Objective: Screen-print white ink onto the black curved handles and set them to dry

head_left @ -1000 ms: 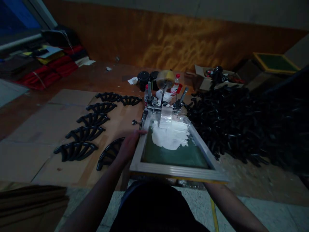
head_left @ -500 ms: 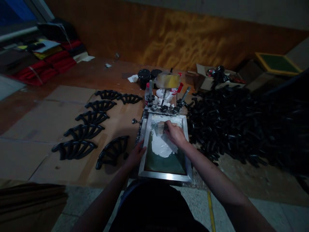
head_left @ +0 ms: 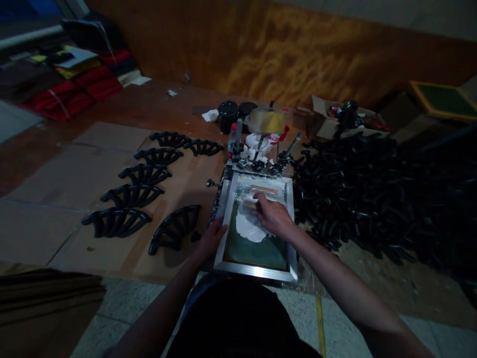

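A silver-framed printing screen lies in front of me, with white ink spread over its green mesh. My right hand is closed around a squeegee standing in the ink; its fingers partly cover the handle. Beyond that hand, a second wooden-edged squeegee rests at the far end of the screen. At the left side of the frame, my left hand grips the metal edge, thumb on top and other fingers largely hidden.
Curved black ribbed parts stand in a row on cardboard at left. A large heap of black parts lies at right. Clamps hold the screen's far end; black tubs and a red-capped bottle stand behind.
My right hand has drawn the squeegee slightly toward me through the ink. The second squeegee beyond it now shows. My left hand keeps its place on the frame, and the view has shifted slightly.
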A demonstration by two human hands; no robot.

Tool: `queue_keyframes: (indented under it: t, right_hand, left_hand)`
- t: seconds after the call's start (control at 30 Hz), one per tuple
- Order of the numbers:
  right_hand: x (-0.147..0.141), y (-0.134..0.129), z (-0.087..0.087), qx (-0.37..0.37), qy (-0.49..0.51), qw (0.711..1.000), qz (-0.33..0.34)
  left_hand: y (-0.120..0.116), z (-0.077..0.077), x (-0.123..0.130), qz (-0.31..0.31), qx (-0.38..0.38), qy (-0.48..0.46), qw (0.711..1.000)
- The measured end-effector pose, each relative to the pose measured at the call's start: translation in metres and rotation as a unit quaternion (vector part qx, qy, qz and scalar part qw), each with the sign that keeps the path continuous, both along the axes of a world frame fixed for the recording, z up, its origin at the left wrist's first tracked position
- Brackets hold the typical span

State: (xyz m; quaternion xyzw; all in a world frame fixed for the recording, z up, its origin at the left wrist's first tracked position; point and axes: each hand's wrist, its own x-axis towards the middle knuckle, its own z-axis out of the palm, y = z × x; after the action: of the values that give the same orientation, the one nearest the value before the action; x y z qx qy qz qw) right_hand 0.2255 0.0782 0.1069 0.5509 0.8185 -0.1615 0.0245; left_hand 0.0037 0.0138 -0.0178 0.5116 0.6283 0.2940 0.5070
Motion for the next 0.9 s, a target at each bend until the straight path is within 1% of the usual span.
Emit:
queue_keyframes:
  t: [0.07,0.13,0.23,0.3,0.33,0.4,0.47,0.53,0.6,0.67,0.73,0.77,0.83,0.9]
  right_hand:
    - [0.001,0.003,-0.005,0.045,0.012,0.999,0.023]
    - [0.002,0.007,-0.013,0.075,0.003,0.996,0.043]
    - [0.001,0.007,-0.027,0.08,-0.03,0.995,0.045]
    - [0.001,-0.002,-0.035,0.078,-0.033,0.995,0.057]
    - [0.003,-0.009,-0.038,0.076,-0.027,0.994,0.078]
    - [0.009,-0.024,-0.04,0.065,-0.016,0.988,0.142]
    - [0.017,-0.036,-0.038,0.054,-0.011,0.976,0.209]
    - [0.024,-0.038,-0.034,0.045,-0.011,0.967,0.249]
    - [0.027,-0.033,-0.031,0.041,0.0,0.967,0.253]
    - [0.025,-0.026,-0.034,0.062,0.018,0.973,0.223]
    - [0.021,-0.026,-0.045,0.115,0.03,0.974,0.191]
    - [0.021,-0.029,-0.052,0.145,0.035,0.971,0.187]
    - [0.024,-0.04,-0.066,0.186,0.054,0.959,0.208]
    - [0.029,-0.049,-0.071,0.187,0.084,0.95,0.236]
  left_hand:
    - [0.0,0.001,0.0,0.002,-0.008,-0.001,1.0]
    - [0.0,0.001,0.0,0.004,-0.006,0.001,1.0]
    - [0.0,-0.002,0.0,0.007,-0.001,0.008,1.0]
    - [0.0,-0.003,0.0,0.006,-0.007,0.006,1.0]
    - [0.001,-0.004,0.0,0.004,-0.007,0.005,1.0]
    - [0.001,-0.005,-0.001,-0.003,-0.004,0.007,1.0]
    - [0.001,-0.005,-0.001,-0.01,-0.005,0.015,1.0]
    - [0.002,-0.006,-0.002,-0.013,-0.008,0.027,1.0]
    - [0.002,-0.007,-0.002,-0.01,-0.002,0.027,1.0]
    - [0.002,-0.008,-0.002,-0.005,0.007,0.014,1.0]
    - [0.003,-0.01,-0.002,0.003,0.007,-0.005,1.0]
    - [0.003,-0.01,-0.001,0.004,0.003,-0.013,1.0]
    - [0.003,-0.011,-0.001,0.004,0.0,-0.019,1.0]
    - [0.004,-0.01,-0.001,0.005,0.001,-0.018,1.0]
